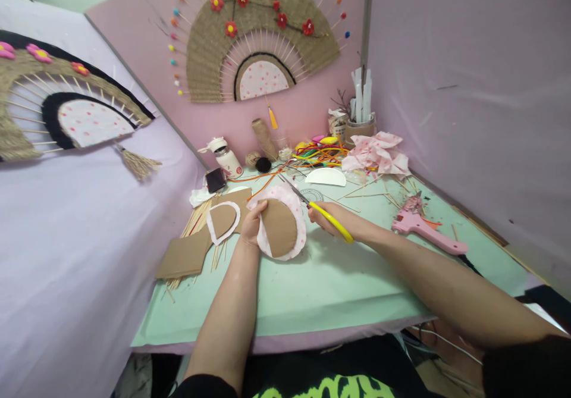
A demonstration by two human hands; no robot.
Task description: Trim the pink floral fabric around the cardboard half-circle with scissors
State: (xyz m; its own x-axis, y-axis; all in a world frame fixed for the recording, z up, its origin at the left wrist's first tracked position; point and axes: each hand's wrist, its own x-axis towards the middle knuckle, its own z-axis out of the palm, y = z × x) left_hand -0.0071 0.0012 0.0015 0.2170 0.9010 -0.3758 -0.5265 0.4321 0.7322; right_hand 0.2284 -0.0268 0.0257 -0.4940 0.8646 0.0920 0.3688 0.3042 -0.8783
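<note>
My left hand [252, 224] is closed on a half-round cardboard piece [280, 226], its thumb on the brown face. White cloth with pink dots [300, 231] lies behind the cardboard and sticks out around its curved edge. In my right hand [328, 218] are scissors with yellow handles [338, 226]. Their blades [292, 187] point up and left, near the cloth's upper right edge; whether they touch it I cannot tell. A smaller half-round cardboard piece with a white cloth border [223, 221] lies to the left of my left hand.
Flat cardboard [184, 257] rests on thin sticks at the left. A pink glue gun [428, 231] lies at the right. Behind are a white bottle [226, 159], twine [264, 139], coloured strands [316, 157], a white half-disc [325, 176] and crumpled dotted cloth [377, 153]. Decorated fans [203, 59] hang on the walls.
</note>
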